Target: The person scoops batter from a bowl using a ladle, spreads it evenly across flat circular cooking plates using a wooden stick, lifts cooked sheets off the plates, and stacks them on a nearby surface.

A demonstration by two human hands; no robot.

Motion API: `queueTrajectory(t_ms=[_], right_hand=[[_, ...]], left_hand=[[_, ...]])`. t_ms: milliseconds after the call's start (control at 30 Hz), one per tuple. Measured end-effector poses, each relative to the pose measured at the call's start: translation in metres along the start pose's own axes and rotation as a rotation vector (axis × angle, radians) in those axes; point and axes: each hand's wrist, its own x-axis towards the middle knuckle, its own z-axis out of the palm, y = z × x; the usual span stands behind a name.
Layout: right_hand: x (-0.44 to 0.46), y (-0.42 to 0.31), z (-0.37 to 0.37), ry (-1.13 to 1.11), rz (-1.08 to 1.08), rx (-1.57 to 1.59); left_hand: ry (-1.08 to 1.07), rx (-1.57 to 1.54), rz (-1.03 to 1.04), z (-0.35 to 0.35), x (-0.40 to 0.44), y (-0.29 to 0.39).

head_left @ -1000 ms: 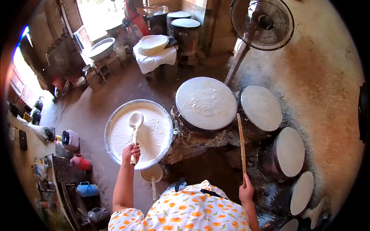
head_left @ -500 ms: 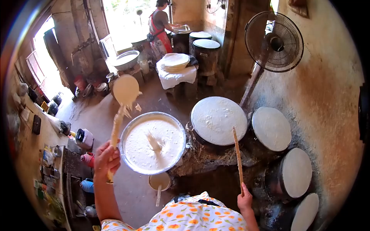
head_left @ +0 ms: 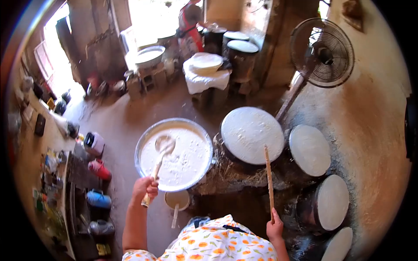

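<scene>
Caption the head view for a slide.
Ladle in left hand, wooden stick in right hand, pale liquid in basin.

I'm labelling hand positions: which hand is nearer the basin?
Left. The left hand, gripping a ladle, is right by the near-left rim of the basin. The right hand, holding a stick, is well off to the basin's right.

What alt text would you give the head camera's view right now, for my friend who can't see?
A person's left hand holds a ladle at a wide basin of white liquid, while the right hand grips a long wooden stick. Round white-topped drums curve along the right; another person stands at the back.
</scene>
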Motion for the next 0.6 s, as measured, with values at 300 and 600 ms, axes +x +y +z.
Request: queueTrajectory(t_ms=[300,600], right_hand=[[0.004,-0.019,-0.003,-0.027,0.077,-0.051],[-0.042,-0.023,-0.008,0.195,0.159,-0.002]], left_hand=[[0.085,0.261,0.158,0.019,0.024,0.007],[-0.208,0.509,-0.094,0.158,0.057,0.002]])
